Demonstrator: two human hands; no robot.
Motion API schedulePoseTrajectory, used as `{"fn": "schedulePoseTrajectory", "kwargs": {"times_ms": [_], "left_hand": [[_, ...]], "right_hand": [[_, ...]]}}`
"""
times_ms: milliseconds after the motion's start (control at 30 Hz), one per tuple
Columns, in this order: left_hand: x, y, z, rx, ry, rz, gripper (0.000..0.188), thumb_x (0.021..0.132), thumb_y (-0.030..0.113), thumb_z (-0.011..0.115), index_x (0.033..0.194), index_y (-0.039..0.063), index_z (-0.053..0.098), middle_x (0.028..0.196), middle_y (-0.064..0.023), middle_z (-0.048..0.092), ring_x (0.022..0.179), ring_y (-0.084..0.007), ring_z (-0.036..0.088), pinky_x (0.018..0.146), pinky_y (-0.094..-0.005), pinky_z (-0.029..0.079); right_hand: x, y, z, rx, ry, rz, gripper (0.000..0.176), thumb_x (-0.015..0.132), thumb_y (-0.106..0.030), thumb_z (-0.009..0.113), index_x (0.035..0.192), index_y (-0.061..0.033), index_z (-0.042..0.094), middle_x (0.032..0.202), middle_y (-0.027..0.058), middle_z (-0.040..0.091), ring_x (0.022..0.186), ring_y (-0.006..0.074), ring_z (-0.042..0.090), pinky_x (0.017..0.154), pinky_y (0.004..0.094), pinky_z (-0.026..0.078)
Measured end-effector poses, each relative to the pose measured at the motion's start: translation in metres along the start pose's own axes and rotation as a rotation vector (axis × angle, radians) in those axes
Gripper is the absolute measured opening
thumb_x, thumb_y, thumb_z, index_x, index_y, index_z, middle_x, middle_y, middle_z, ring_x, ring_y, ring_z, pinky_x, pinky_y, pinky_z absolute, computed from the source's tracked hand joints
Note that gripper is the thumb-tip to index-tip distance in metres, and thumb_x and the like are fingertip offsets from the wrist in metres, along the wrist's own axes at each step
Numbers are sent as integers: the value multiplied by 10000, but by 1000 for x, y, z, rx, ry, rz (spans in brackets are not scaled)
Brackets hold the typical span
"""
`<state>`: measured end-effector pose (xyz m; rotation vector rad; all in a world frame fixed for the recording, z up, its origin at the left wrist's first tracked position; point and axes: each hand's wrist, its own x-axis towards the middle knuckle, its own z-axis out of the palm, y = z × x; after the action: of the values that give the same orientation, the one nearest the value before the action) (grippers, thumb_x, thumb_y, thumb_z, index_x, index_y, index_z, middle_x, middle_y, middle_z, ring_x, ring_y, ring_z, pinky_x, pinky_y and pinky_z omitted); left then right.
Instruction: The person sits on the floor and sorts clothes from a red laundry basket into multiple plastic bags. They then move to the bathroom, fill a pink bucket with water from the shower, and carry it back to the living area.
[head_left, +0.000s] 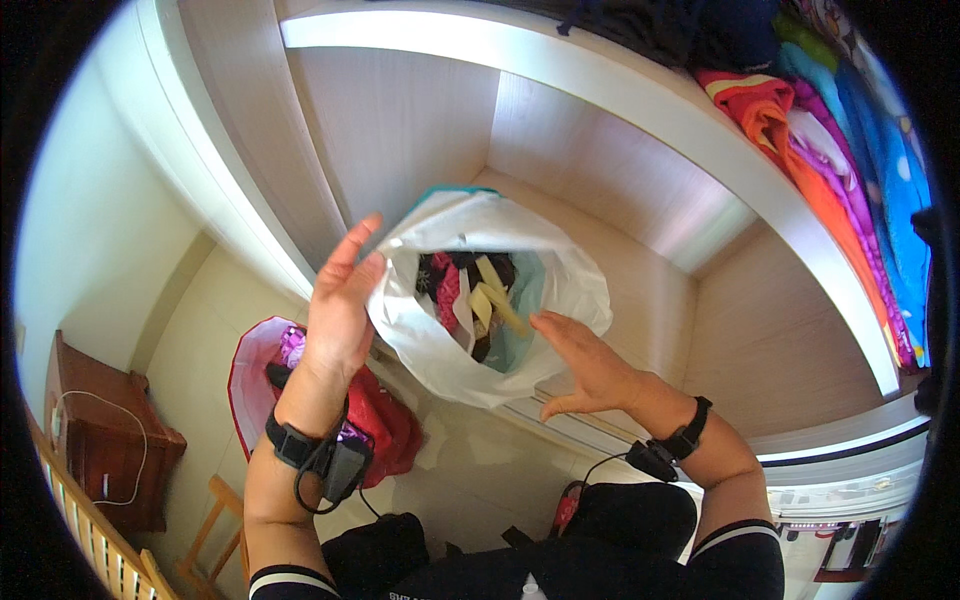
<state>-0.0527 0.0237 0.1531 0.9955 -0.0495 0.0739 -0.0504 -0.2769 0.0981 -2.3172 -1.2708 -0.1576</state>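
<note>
A white fabric bag with a teal edge stands before me, its wide mouth facing up. Inside it lie dark cloth, a pink textured piece and pale yellow strips. My left hand is at the bag's left rim, thumb against the material and index finger pointing up; whether it grips the rim is not clear. At the bag's right side, my right hand has thumb and fingers spread, with nothing visible in it. Its fingertips overlap the bag's near right edge.
A wooden wardrobe compartment surrounds the bag's far side, below a white shelf edge. Colourful folded textiles fill the upper right. A red bag with contents sits on the tiled floor, left of a brown wooden cabinet.
</note>
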Motion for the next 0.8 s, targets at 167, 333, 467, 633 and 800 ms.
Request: {"fn": "schedulePoseTrajectory", "kwargs": {"times_ms": [167, 333, 467, 633, 800], "left_hand": [[10, 7, -18, 4, -14, 58, 381, 893, 41, 451, 1271, 15, 406, 974, -87, 613, 812, -140, 584, 733, -251, 472], [-6, -14, -23, 559, -115, -204, 253, 859, 37, 501, 1097, -7, 574, 904, -60, 630, 802, -125, 571, 730, -261, 464], [-30, -51, 10, 1031, -510, 29, 234, 845, 94, 519, 1060, 71, 608, 847, -128, 642, 777, -193, 590, 695, -318, 466], [-55, -20, -1, 1111, -504, -67, 318, 867, 230, 544, 1135, 61, 564, 847, -161, 640, 788, -222, 607, 718, -330, 477], [-96, 108, -74, 688, 5, -56, 372, 883, 156, 522, 1227, 21, 477, 783, 4, 568, 721, -71, 535, 664, -206, 440]], "right_hand": [[-8, 26, 21, -444, -234, 37, 547, 602, -114, 654, 1133, -51, 540, 854, 99, 547, 902, 268, 512, 913, 414, 343], [25, 5, 1, -239, 47, -114, 329, 580, -72, 618, 908, -67, 618, 909, 88, 550, 868, 259, 506, 813, 384, 389], [47, -18, 0, -423, 207, -338, 193, 601, -125, 603, 779, -55, 581, 1118, 105, 513, 979, 276, 493, 843, 410, 395], [48, -5, 10, -318, 101, -330, 137, 611, -143, 614, 677, -43, 548, 946, 141, 568, 929, 326, 541, 865, 482, 399], [35, 38, -51, -391, 449, -28, 135, 648, -101, 601, 723, 0, 554, 866, 157, 578, 868, 341, 552, 795, 437, 438]]}}
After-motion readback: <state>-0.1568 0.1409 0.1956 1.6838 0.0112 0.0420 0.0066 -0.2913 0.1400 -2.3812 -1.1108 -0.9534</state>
